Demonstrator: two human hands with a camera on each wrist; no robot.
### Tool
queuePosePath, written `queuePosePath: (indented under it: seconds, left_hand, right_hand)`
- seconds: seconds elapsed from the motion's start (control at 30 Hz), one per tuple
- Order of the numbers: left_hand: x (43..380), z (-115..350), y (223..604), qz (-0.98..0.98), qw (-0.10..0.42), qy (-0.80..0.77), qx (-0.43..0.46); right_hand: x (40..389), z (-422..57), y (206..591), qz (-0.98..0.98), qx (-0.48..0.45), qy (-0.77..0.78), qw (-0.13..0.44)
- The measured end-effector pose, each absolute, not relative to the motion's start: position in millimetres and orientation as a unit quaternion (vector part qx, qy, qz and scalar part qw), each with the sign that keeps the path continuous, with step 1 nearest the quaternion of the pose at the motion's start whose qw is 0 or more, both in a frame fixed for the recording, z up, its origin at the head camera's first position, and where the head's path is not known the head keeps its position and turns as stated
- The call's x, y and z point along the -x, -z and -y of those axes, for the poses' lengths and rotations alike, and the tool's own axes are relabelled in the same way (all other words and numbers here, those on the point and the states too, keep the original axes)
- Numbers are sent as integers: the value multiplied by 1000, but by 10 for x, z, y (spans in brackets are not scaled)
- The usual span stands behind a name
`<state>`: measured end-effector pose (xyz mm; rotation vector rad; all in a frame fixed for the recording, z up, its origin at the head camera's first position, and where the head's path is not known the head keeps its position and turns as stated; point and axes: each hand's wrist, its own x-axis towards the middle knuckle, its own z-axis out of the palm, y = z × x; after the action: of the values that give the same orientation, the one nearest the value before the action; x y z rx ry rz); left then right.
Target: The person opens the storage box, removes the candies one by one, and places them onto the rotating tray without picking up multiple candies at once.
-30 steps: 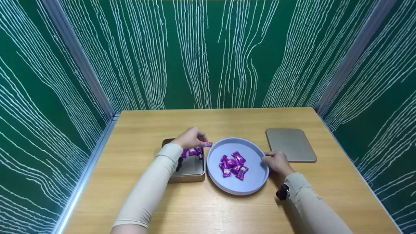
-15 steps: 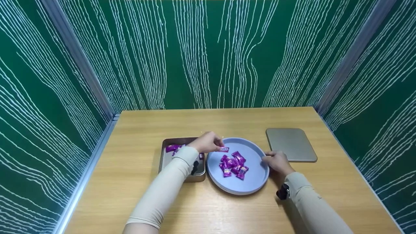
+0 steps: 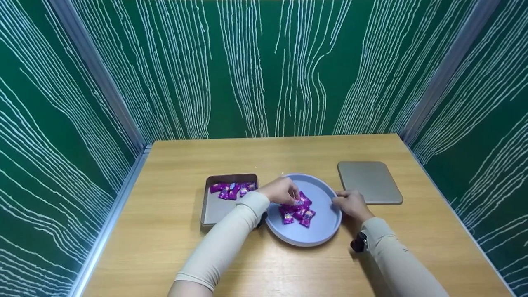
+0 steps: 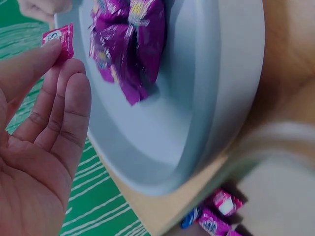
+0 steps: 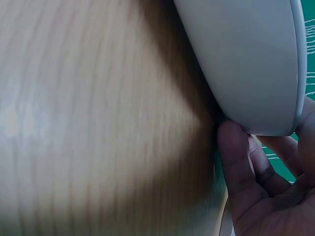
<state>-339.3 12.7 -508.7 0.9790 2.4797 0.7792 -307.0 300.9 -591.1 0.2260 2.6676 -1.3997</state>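
Note:
My left hand (image 3: pixel 281 190) is over a round pale blue tray (image 3: pixel 324 225), pinching a small purple-pink wrapped candy (image 4: pixel 59 39) between thumb and fingertips. Beneath it, several shiny purple wrapped candies (image 3: pixel 305 216) lie in a pile in the middle of the tray. In the left wrist view, the pinched candy is held apart from the pile (image 4: pixel 123 44). At the tray's right side my right hand (image 3: pixel 351 204) grips the rim, with fingers (image 5: pixel 234 147) against the outer wall in the right wrist view.
Left of the tray stands an open rectangular metal tin (image 3: pixel 211 210), with several purple candies (image 3: pixel 233 190) toward its back. A flat metal lid (image 3: pixel 369 181) lies on the wooden table (image 3: pixel 297 272) at the back right. Green walls with white lines enclose the table.
My left hand has moved right, from above the tin's edge to over the candy pile, carrying the pinched candy. The right hand keeps its place on the tray.

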Motion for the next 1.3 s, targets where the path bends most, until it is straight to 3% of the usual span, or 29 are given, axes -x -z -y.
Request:
queuePosePath:
  seconds: [0.2, 0.47, 0.7, 0.97, 1.3]
  left_hand:
    - [3323, -221, 5135, -892, 174, -232, -347]
    - [3304, -263, 5239, -911, 168, -179, -330]
    - [3345, -194, 5229, -901, 176, -226, -326]
    - [3480, 190, 5015, -886, 162, -282, -330]
    - [3588, 825, 4888, -905, 135, -300, -270]
  right_hand:
    - [3062, -2992, 5945, -896, -65, 437, 43]
    - [3073, -2973, 5954, -882, -87, 457, 77]
    - [3067, -2955, 5957, -874, -93, 469, 90]
    - [3067, -2961, 5914, -869, -94, 478, 87]
    - [3061, -2976, 5866, -880, -90, 458, 87]
